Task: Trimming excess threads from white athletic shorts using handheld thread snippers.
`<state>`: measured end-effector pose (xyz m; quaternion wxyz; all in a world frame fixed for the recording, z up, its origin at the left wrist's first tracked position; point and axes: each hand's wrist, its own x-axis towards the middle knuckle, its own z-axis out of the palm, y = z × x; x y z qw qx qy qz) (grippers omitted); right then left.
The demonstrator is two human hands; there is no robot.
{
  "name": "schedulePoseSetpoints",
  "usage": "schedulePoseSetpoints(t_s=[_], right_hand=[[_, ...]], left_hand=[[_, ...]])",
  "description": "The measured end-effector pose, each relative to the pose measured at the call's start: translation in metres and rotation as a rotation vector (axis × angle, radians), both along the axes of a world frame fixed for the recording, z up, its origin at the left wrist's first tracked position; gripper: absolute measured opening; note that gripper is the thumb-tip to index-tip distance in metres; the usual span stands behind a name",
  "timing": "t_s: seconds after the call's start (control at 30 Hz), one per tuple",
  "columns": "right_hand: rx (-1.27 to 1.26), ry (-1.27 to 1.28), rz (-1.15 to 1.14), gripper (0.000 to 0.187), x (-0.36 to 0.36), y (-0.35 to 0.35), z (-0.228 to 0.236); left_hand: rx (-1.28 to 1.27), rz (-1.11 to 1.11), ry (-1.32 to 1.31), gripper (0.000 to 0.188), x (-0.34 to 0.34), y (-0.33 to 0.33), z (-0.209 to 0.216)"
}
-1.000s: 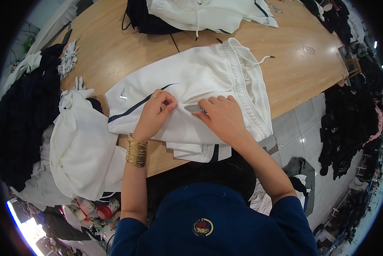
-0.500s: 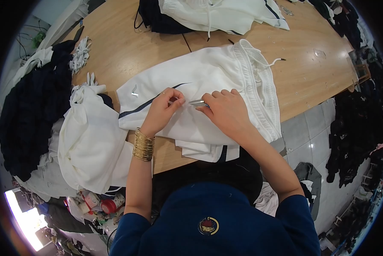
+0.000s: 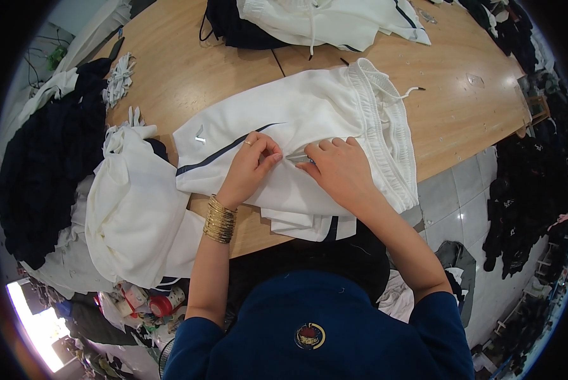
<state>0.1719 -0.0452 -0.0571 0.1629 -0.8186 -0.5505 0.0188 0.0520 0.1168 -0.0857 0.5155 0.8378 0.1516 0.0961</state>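
White shorts [image 3: 315,101] with a navy side stripe, a gathered elastic waistband and a drawstring lie across the wooden table in front of me. My left hand [image 3: 251,166] is closed in a pinch on the shorts' fabric, just below the end of the stripe, and small creases run out from the fingertips. Close by on its right, my right hand [image 3: 342,170] is closed around small thread snips [image 3: 299,156]. Only a bit of their silver blades shows, low against the cloth near my left fingertips; the fingers hide the remainder.
More white shorts [image 3: 341,25] lie over navy cloth at the table's [image 3: 448,69] far side. At left are a bunched white garment [image 3: 128,202], a navy garment heap [image 3: 52,152] and a bundle of white strips [image 3: 118,81]. Dark clothes [image 3: 531,196] are piled on the right.
My left hand has moved slightly right, toward the right hand, and the fabric now puckers at its fingertips. The snips' blades show less than before. The shorts lie nearly as they were.
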Motion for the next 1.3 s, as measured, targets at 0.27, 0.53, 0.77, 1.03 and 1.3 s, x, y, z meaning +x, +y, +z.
schedulePoseSetpoints(t_s=[0.27,0.53,0.77,1.03,1.3], right_hand=[[-0.03,-0.033,0.014,0.023,-0.002,0.005,0.001],[-0.006,-0.049,0.025,0.025,0.004,0.0,-0.001],[0.346,0.179,-0.541,0.036,0.076,-0.045,0.055],[0.455,0.491,-0.512,0.041,0.076,-0.068,0.016],[0.434,0.761,-0.654,0.045,0.067,-0.096,-0.03]], left_hand=[[-0.011,-0.036,0.027,0.006,-0.001,0.004,0.001],[0.01,0.042,-0.013,0.01,0.002,-0.003,0.007],[-0.079,-0.868,0.273,0.019,0.026,-0.113,0.044],[0.425,-0.17,-0.352,0.019,0.124,-0.071,-0.015],[0.546,-0.051,-0.276,0.014,0.134,-0.079,-0.03]])
